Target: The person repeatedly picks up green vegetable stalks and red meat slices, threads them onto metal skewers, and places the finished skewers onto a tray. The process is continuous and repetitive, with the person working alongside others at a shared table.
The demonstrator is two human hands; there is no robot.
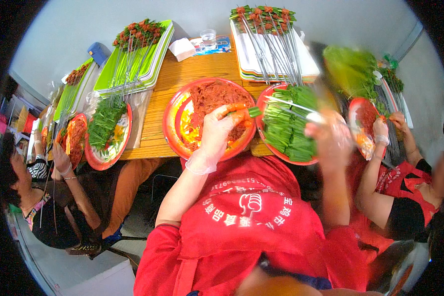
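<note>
A clear plastic glove covers my left hand, which holds a short bundle of cut green stalks between orange-stained fingertips. Below it lies a red-rimmed plate with red marinated minced or shredded meat. To the right, my right hand is blurred by motion at the edge of a second red-rimmed plate, heaped with cut green stalks. A thin pale skewer or stick reaches over these greens towards that hand; whether the fingers grip it is unclear.
Stacked trays behind the greens carry metal skewers with meat and greens. More skewers lie on green trays at left. A clear cup and white tissues stand at the back. Gloved co-workers sit on both sides with plates.
</note>
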